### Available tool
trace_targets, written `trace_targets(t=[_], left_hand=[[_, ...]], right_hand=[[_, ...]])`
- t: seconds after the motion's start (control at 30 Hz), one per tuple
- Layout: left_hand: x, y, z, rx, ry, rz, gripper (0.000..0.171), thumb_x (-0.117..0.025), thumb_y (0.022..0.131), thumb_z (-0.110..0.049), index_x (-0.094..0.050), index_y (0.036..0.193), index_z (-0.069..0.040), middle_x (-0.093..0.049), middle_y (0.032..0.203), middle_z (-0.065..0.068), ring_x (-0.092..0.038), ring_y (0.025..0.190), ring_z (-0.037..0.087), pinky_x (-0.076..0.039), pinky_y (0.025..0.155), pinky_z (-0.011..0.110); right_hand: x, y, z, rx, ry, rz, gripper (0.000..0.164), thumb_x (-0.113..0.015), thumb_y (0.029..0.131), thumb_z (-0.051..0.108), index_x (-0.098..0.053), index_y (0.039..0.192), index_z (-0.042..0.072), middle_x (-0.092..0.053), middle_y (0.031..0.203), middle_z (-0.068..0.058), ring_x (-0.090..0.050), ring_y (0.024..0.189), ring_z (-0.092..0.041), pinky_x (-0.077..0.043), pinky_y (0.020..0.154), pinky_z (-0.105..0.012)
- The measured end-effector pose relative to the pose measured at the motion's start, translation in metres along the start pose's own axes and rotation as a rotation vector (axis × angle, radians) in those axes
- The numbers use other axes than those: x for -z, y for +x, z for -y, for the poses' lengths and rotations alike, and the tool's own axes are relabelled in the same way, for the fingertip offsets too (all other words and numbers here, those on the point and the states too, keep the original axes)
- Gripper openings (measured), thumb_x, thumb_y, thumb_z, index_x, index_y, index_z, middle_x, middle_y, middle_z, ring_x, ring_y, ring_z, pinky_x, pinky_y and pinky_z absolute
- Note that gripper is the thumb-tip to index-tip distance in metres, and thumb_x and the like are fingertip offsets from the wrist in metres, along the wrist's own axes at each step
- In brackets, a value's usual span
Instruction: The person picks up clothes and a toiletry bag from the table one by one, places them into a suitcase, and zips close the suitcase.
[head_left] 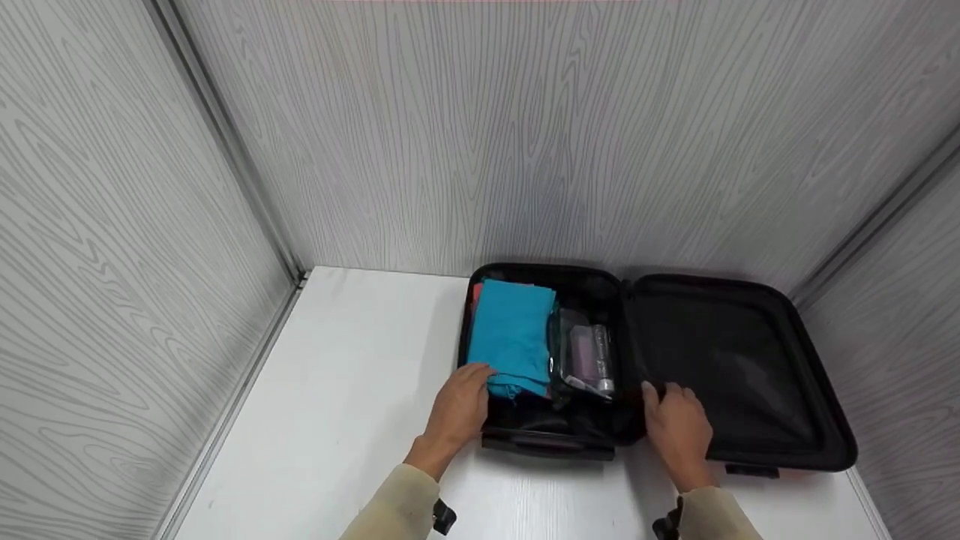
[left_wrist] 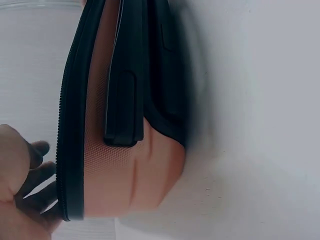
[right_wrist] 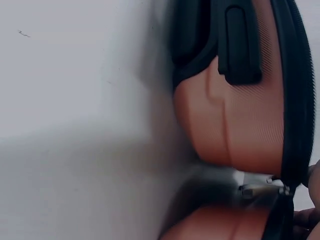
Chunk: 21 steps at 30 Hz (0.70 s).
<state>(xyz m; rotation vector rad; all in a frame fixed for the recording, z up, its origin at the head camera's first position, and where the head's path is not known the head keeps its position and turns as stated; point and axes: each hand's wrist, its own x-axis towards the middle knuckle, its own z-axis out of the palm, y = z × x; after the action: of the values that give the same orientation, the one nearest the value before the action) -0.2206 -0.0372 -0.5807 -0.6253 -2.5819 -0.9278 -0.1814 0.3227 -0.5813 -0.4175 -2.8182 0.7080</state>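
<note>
An open suitcase (left_wrist: 150,175) with a salmon-orange shell and black zippered rims lies spread in two halves. In its left half are a folded blue cloth (head_left: 513,330) and, beside that, a clear pouch with black edging (head_left: 574,321) holding a pinkish item and a silvery tube. My left hand (head_left: 459,401) grips the rim at the front left corner, fingertips at the blue cloth's near edge. At the front end of the hinge, my right hand (head_left: 679,427) holds the edge between the halves, thumb toward the packed side.
The suitcase's other half (head_left: 727,375), lined in black, lies flat at the right. A black carry handle (head_left: 547,446) runs along the packed half's front. Beneath is a white table (head_left: 337,375), with grey wood-grain panels (head_left: 450,135) behind and at both sides.
</note>
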Motion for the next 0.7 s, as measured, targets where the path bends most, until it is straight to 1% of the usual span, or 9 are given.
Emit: trace_targets(t=[0.07,0.1,0.13,0.2,0.27,0.33,0.5,0.6,0.7], left_hand=[[0.0,-0.002,0.003,0.013,0.001,-0.092,0.026,-0.059,0.101,0.002,-0.072,0.124,0.0,-0.072,0.128,0.017,-0.065,0.127,0.039,-0.051,0.11,0.049],[0.001,-0.003,0.005,0.029,0.0,-0.125,0.027,-0.06,0.101,0.003,-0.071,0.125,0.0,-0.072,0.127,0.017,-0.064,0.127,0.04,-0.051,0.11,0.05],[0.002,-0.005,0.006,0.046,0.002,-0.149,0.028,-0.061,0.1,0.003,-0.07,0.126,0.001,-0.072,0.128,0.018,-0.064,0.127,0.04,-0.052,0.109,0.051],[0.003,-0.009,0.008,0.081,-0.005,-0.163,0.031,-0.064,0.099,0.002,-0.068,0.13,0.002,-0.07,0.131,0.02,-0.063,0.128,0.04,-0.051,0.108,0.052],[0.003,-0.013,0.009,0.11,-0.013,-0.143,0.034,-0.064,0.1,0.001,-0.065,0.134,0.003,-0.067,0.135,0.021,-0.061,0.13,0.041,-0.051,0.109,0.052],[0.004,-0.018,0.01,0.128,-0.021,-0.12,0.036,-0.064,0.101,-0.001,-0.062,0.137,0.004,-0.064,0.139,0.024,-0.059,0.131,0.042,-0.05,0.11,0.053],[0.003,-0.028,0.012,0.191,-0.039,-0.055,0.046,-0.064,0.104,-0.01,-0.053,0.147,0.004,-0.056,0.149,0.025,-0.055,0.136,0.042,-0.048,0.112,0.054],[0.004,-0.033,0.012,0.234,-0.067,0.011,0.055,-0.063,0.106,-0.02,-0.046,0.153,0.003,-0.048,0.156,0.026,-0.051,0.141,0.041,-0.045,0.114,0.055],[0.006,-0.037,0.012,0.266,-0.11,0.089,0.068,-0.062,0.107,-0.033,-0.037,0.16,0.002,-0.038,0.163,0.027,-0.044,0.147,0.043,-0.042,0.117,0.058]], right_hand=[[0.005,-0.004,-0.004,-0.003,0.003,-0.035,0.067,-0.045,0.112,0.048,-0.06,0.134,-0.013,-0.064,0.12,-0.035,-0.064,0.108,-0.054,-0.051,0.088,-0.068],[0.007,-0.006,-0.006,-0.007,0.003,-0.056,0.066,-0.045,0.112,0.047,-0.061,0.133,-0.013,-0.064,0.12,-0.035,-0.064,0.107,-0.054,-0.051,0.087,-0.068],[0.009,-0.008,-0.009,-0.012,0.004,-0.079,0.064,-0.046,0.111,0.047,-0.062,0.131,-0.013,-0.064,0.118,-0.035,-0.065,0.105,-0.054,-0.051,0.085,-0.069],[0.015,-0.011,-0.015,-0.035,0.002,-0.124,0.059,-0.049,0.111,0.043,-0.063,0.127,-0.012,-0.065,0.115,-0.034,-0.065,0.101,-0.054,-0.052,0.082,-0.068],[0.021,-0.015,-0.022,-0.068,-0.001,-0.161,0.052,-0.051,0.11,0.039,-0.065,0.121,-0.01,-0.065,0.11,-0.033,-0.066,0.095,-0.054,-0.052,0.078,-0.068],[0.027,-0.017,-0.031,-0.111,-0.008,-0.179,0.045,-0.052,0.108,0.034,-0.065,0.115,-0.009,-0.064,0.106,-0.031,-0.066,0.09,-0.053,-0.051,0.074,-0.067],[0.039,-0.024,-0.053,-0.235,-0.014,-0.224,0.031,-0.05,0.101,0.021,-0.066,0.099,-0.006,-0.063,0.093,-0.028,-0.064,0.078,-0.05,-0.048,0.061,-0.062],[0.045,-0.026,-0.065,-0.316,0.006,-0.249,0.03,-0.048,0.097,0.018,-0.065,0.095,-0.005,-0.061,0.091,-0.027,-0.063,0.076,-0.05,-0.045,0.056,-0.06],[0.049,-0.027,-0.077,-0.373,0.027,-0.252,0.03,-0.047,0.096,0.019,-0.063,0.096,-0.006,-0.06,0.096,-0.03,-0.063,0.082,-0.055,-0.044,0.056,-0.062]])
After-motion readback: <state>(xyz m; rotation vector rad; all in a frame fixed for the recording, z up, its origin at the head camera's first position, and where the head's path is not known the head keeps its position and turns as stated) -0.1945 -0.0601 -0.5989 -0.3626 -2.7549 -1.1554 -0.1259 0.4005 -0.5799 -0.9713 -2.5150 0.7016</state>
